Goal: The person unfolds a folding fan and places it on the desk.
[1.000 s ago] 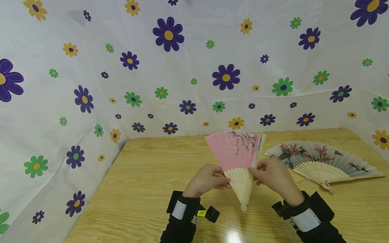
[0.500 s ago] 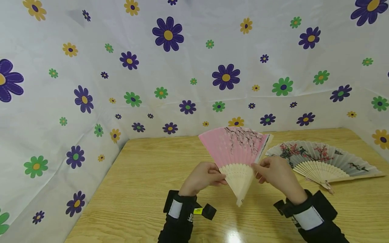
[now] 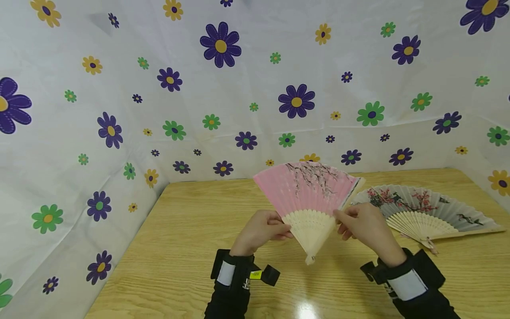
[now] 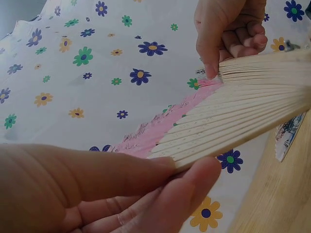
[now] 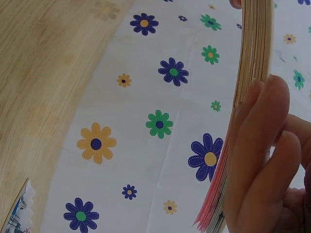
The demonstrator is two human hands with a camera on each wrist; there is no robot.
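Observation:
A pink folding fan [image 3: 307,188] with dark blossom branches and pale wooden ribs is held up over the table, partly spread, its pivot end pointing down. My left hand [image 3: 263,231] pinches the left outer rib between thumb and fingers; the left wrist view shows the thumb lying over the pale ribs [image 4: 228,121]. On the other side, my right hand [image 3: 364,223] pinches the right edge, where the ribs meet the pink cloth. Seen edge-on in the right wrist view, the fan's folds [image 5: 255,48] on that side are still stacked close together.
A second folding fan [image 3: 422,206], white with red blossoms and spread wide, lies on the wooden table [image 3: 199,248] at the right. A white cloth [image 3: 255,79] printed with flowers hangs behind the table and along its left side.
The pink fan has spread wider and risen slightly. My left hand has moved left and a little up; my right hand has shifted slightly right and up.

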